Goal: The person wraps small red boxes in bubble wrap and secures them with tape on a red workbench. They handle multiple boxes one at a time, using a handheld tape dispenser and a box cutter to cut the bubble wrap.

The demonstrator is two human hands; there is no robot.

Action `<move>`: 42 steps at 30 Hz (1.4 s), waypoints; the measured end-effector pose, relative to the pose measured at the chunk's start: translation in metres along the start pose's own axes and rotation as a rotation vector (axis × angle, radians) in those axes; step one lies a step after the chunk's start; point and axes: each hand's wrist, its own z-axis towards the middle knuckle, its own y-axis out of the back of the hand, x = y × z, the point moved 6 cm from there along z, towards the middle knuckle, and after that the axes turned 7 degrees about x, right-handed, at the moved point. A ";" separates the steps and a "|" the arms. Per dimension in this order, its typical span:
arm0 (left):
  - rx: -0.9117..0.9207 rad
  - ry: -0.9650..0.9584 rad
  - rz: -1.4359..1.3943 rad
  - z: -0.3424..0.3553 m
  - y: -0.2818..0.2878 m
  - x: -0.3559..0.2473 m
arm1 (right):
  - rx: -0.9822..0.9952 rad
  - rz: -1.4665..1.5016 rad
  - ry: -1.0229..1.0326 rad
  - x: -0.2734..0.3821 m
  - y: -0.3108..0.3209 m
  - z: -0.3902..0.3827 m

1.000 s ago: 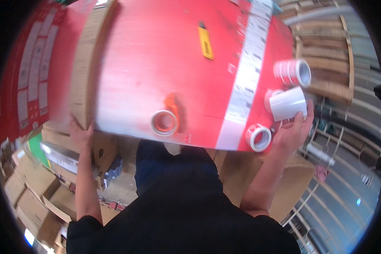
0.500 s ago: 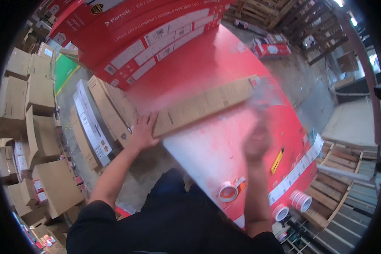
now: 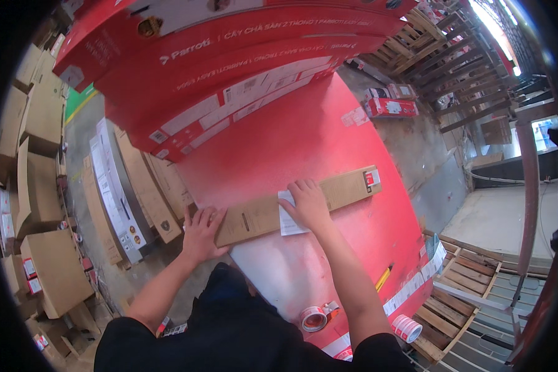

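A long, narrow brown cardboard box (image 3: 347, 191) lies slantwise on the red table. My left hand (image 3: 201, 239) is at its left end, fingers apart and thumb by the near corner, touching the box. My right hand (image 3: 307, 204) lies over the middle of the box, fingers spread on a white paper label (image 3: 289, 217). The label's lower part hangs past the box's near edge. A small red and white sticker (image 3: 371, 178) marks the box's right end.
Stacked red boxes (image 3: 242, 68) stand along the table's far side. Nearer me on the table (image 3: 273, 142) are a tape roll (image 3: 314, 318), a yellow cutter (image 3: 384, 278) and a strip of labels (image 3: 409, 291). Cartons (image 3: 56, 273) crowd the floor at left; wooden pallets (image 3: 459, 279) lie at right.
My right hand, blurred before at the table's right side, has moved left onto the box with the white label. The left hand stays at the box's left end. The view has shifted.
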 end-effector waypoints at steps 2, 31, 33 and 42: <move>0.049 0.029 -0.033 0.005 0.004 0.004 | 0.204 0.030 -0.080 0.003 0.000 0.014; -0.288 -0.211 -1.482 0.583 0.078 -0.262 | -0.673 0.182 -0.825 -0.091 -0.114 -0.206; -0.213 -0.478 -0.952 0.515 0.035 -0.305 | -0.685 0.184 -0.840 -0.089 -0.113 -0.207; 0.623 -0.330 -0.769 -0.095 -0.131 -0.166 | -0.568 0.006 -0.728 -0.104 -0.140 -0.204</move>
